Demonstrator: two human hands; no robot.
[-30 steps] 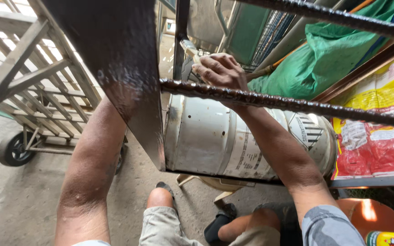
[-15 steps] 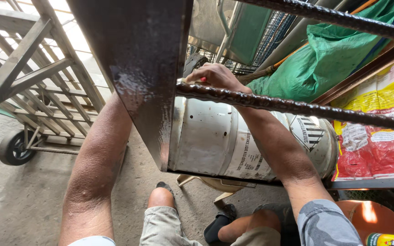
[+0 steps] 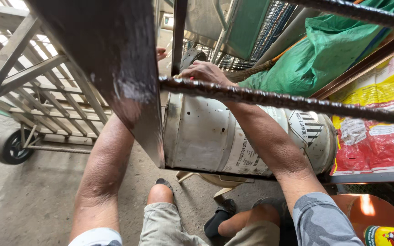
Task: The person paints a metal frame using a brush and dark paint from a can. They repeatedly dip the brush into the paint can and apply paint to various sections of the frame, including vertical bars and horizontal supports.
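Looking down through a dark, paint-worn steel plate [image 3: 115, 68] and a rusty ribbed rebar [image 3: 270, 98] crossing the view. Behind them, lying on its side on a shelf [image 3: 370, 176], a dull silver metal drum [image 3: 215, 136], scuffed, ribbed, with a diamond hazard label near its end. Right hand [image 3: 204, 72] curled closed just above the bar, at the drum's upper edge, fingers wrapped around something small with a hint of red; exactly what, impossible to tell. Left hand [image 3: 161, 53] almost wholly hidden behind the plate, only fingertips peeking out, so open or closed cannot be told. Left forearm running up from below and vanishing behind the plate. Green sack [image 3: 329, 50] and red-and-yellow bag [image 3: 379, 132] to the right, a wheeled metal frame [image 3: 28, 105] to the left, bent knees and a dark sandal [image 3: 217, 221] over the concrete floor [image 3: 33, 196]. Compared with half a second ago: plate swung a little further across the view, right hand sitting slightly higher over the bar, left fingertips now showing past the plate's edge.
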